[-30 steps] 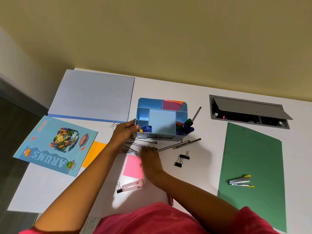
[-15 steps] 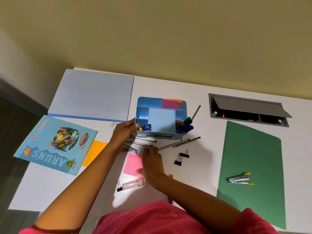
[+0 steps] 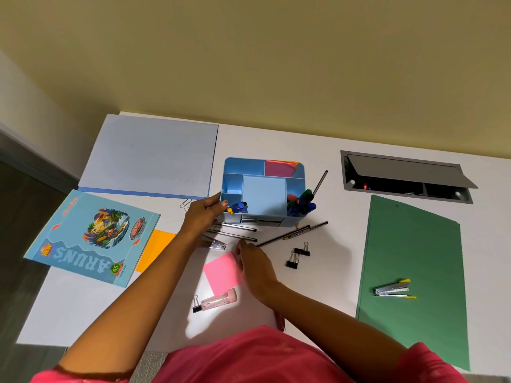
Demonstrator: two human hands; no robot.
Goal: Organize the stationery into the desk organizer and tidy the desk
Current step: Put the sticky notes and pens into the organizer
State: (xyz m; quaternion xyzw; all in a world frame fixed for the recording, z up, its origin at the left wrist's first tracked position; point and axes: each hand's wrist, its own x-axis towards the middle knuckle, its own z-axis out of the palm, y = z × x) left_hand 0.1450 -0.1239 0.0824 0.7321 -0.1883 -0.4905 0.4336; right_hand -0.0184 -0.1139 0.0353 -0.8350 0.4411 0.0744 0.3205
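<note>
Against the left hand, which grips its corner, the blue organizer holds markers and pink notes; just ahead of the right hand, flat, loosely spread and empty, pens and binder clips still wait, so roughly half remains

Both bare forearms are extended from the near edge toward the far middle; the left hand is held farther out, fingers curled and thumb raised, its palm turned to the right; the right hand is laid lower and nearer, palm down, fingers stretched forward and loosely together; the two hands are kept near one another without touching; pink sleeves are seen at both upper arms.
</note>
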